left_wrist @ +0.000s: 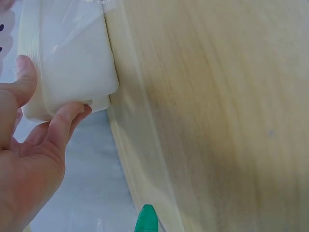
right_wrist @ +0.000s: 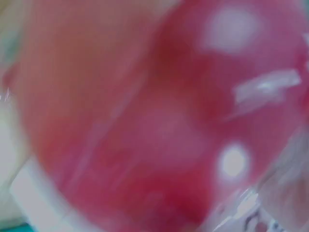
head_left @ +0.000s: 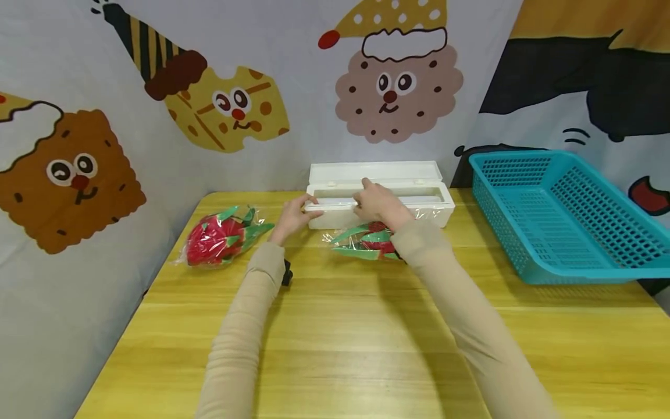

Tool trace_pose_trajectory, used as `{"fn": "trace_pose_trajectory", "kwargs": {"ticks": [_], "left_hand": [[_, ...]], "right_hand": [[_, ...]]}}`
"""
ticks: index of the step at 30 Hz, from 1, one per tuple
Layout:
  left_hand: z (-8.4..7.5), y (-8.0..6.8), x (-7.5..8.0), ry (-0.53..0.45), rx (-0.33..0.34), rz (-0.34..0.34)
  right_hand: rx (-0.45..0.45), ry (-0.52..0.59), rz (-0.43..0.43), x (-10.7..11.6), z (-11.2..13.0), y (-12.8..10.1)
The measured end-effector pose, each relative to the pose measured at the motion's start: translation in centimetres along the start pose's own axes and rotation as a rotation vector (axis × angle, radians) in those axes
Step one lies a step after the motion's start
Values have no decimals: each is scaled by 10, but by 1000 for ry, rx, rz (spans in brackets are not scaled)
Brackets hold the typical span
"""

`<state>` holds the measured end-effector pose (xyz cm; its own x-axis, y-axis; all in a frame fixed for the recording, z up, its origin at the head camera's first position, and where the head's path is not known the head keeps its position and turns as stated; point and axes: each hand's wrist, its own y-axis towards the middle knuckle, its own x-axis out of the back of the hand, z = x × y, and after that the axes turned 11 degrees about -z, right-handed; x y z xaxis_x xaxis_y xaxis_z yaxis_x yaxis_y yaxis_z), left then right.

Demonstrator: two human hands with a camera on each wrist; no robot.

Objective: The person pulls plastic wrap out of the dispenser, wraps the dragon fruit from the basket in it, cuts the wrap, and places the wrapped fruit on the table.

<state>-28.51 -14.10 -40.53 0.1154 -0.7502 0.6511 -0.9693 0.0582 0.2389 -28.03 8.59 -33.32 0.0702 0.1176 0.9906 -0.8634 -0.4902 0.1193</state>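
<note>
A white cling film dispenser (head_left: 340, 219) stands at the back of the table with its lid (head_left: 374, 173) raised. My left hand (head_left: 294, 216) grips its left end; in the left wrist view the thumb lies along the front and the fingers curl round the end. My right hand (head_left: 384, 205) holds the dispenser's front edge near the middle with bent fingers. Clear film glints over the front. Under my right wrist lies a red and green dragon fruit (head_left: 374, 240) in clear wrap. Its red skin (right_wrist: 183, 135) fills the right wrist view, blurred, and hides the fingers.
Another wrapped dragon fruit (head_left: 211, 240) lies at the table's left, beside my left forearm. A turquoise plastic basket (head_left: 528, 233) stands at the right. A small black object (head_left: 287, 273) shows beside my left sleeve. Behind the table hangs a cloth (head_left: 309, 116) printed with cartoon biscuits.
</note>
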Motion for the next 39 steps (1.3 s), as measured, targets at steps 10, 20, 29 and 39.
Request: {"fn": "trace_pose_trajectory", "kwargs": {"ticks": [10, 20, 29, 39], "left_hand": [[0, -2, 4, -7, 12, 15], [-4, -1, -1, -11, 33, 36], [2, -2, 1, -17, 30, 23], [2, -2, -2, -10, -2, 1]], "right_hand": [[-147, -28, 66, 19, -81, -44], [-102, 136, -138, -3, -133, -82], [-105, 130, -443, -25, -151, -98], [-85, 144, -714, -42, -156, -105]]}}
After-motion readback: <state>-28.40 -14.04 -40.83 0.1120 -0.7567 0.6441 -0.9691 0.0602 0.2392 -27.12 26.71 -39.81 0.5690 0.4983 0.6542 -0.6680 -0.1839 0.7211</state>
